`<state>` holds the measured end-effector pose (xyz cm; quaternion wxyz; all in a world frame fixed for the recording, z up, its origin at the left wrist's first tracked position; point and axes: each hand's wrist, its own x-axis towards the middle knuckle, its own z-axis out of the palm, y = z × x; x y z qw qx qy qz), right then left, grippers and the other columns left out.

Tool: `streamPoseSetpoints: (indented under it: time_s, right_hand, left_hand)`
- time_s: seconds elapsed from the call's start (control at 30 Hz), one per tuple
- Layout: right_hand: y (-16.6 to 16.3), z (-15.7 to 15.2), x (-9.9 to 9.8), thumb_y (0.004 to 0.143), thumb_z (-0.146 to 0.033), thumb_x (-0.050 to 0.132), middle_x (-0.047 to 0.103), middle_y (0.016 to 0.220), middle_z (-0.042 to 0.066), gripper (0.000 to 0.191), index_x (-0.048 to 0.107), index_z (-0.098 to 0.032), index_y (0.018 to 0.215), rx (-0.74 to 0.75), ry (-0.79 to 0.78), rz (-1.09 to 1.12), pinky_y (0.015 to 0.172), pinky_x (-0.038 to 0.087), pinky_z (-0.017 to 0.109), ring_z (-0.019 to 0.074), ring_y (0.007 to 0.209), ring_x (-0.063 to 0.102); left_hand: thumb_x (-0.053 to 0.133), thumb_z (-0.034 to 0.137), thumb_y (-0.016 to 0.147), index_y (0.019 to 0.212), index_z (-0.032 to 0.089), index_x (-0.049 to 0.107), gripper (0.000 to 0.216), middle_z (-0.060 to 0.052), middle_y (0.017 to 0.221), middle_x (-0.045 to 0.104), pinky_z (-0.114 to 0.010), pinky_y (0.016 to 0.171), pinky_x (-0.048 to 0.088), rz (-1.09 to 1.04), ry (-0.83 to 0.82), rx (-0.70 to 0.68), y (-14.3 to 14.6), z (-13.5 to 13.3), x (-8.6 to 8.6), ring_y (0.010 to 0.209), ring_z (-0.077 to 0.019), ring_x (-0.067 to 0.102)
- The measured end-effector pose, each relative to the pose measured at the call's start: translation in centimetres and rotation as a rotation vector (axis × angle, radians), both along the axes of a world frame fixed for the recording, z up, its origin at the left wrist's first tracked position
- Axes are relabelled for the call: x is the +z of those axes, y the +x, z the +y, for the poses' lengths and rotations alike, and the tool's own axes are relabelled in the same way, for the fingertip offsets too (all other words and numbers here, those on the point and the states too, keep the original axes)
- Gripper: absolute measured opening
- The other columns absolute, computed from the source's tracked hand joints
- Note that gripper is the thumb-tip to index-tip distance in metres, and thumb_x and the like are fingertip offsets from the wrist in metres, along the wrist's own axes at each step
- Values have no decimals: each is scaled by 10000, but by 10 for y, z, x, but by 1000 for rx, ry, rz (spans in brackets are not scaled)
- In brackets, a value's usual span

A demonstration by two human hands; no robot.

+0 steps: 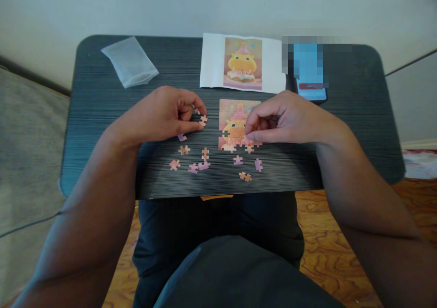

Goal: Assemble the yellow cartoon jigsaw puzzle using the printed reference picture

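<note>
A partly assembled jigsaw puzzle [234,119] with a yellow figure on pink lies in the middle of the dark table [102,103]. My left hand [164,114] is closed in a pinch on a small puzzle piece [203,120] just left of the puzzle. My right hand [285,119] rests over the puzzle's right side, its fingertips pressed together on the lower right edge at a piece. Several loose puzzle pieces [205,160] lie scattered in front of the puzzle, toward the table's near edge.
A printed reference picture [242,62] of the same yellow figure lies behind the puzzle. An empty clear plastic bag [129,62] sits at the back left. A phone [310,87] lies at the back right. Wooden floor shows below the table.
</note>
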<state>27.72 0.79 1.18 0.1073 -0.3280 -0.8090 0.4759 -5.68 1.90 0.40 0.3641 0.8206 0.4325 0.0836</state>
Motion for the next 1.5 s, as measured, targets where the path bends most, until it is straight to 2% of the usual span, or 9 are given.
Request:
streamPoseSetpoints:
  time_s: [0.3, 0.47, 0.57, 0.67, 0.77, 0.9, 1.03, 1.27, 1.5]
  right_hand:
    - [27, 10, 8, 933, -483, 852, 828, 863, 0, 281, 873, -229, 1052, 100, -198, -238, 606, 497, 289, 140, 694, 712]
    - [46, 14, 7, 909, -532, 869, 833, 806, -8, 302, 902, -247, 1002, 122, -288, -317, 554, 488, 294, 150, 634, 709]
    - [48, 11, 14, 924, -519, 866, 837, 802, 5, 303, 906, -234, 1017, 67, -217, -282, 560, 488, 292, 146, 627, 699]
    - [35, 3, 21, 956, -490, 849, 828, 807, 26, 312, 883, -201, 1070, -95, -120, -151, 605, 501, 287, 135, 640, 680]
    - [11, -6, 20, 971, -468, 838, 838, 888, 47, 328, 841, -178, 1124, -172, -144, 29, 658, 549, 275, 142, 713, 718]
    - [-14, -13, 7, 909, -452, 899, 844, 988, 46, 397, 779, -175, 1168, -146, -293, 202, 700, 607, 251, 154, 825, 769]
    - [-26, -14, -3, 887, -417, 918, 828, 953, 27, 397, 724, -176, 1136, -105, -399, 305, 654, 601, 216, 128, 777, 761]
    - [-23, -13, -3, 873, -339, 915, 807, 908, -5, 479, 633, -191, 1231, -104, -419, 326, 643, 613, 206, 132, 753, 777]
    - [-19, -13, -2, 897, -328, 888, 829, 927, 11, 538, 586, -218, 1329, -76, -376, 244, 598, 610, 221, 163, 744, 800]
  left_hand:
    - [774, 332, 945, 1182, 188, 737, 280, 86, 586, 460, -275, 530, 299, -224, -23, -38, 13, -12, 0, 511, -82, 375]
    - [773, 272, 953, 1198, 210, 736, 255, 85, 609, 432, -281, 495, 281, -323, -68, -92, 21, -20, -1, 518, -84, 350]
    - [766, 248, 957, 1211, 205, 734, 259, 86, 615, 427, -280, 487, 275, -360, -103, -111, 26, -24, -1, 517, -82, 350]
    - [772, 220, 947, 1203, 185, 739, 261, 94, 608, 413, -275, 478, 274, -393, -112, -118, 32, -28, 0, 510, -78, 336]
    - [772, 173, 926, 1219, 183, 746, 294, 93, 606, 416, -273, 475, 292, -431, -88, -129, 37, -32, 1, 509, -81, 345]
    - [757, 169, 931, 1220, 210, 739, 293, 92, 590, 410, -282, 480, 284, -464, -40, -150, 44, -35, 3, 495, -86, 340]
    - [758, 203, 933, 1159, 230, 719, 231, 94, 578, 419, -279, 500, 293, -468, 22, -136, 49, -38, 1, 492, -89, 345]
    - [817, 222, 911, 1244, 206, 768, 338, 111, 573, 426, -260, 513, 290, -419, 145, -144, 50, -36, -3, 494, -79, 338]
    - [766, 277, 975, 1193, 229, 821, 231, 85, 552, 489, -258, 508, 307, -352, 149, -191, 48, -34, 0, 473, -84, 378]
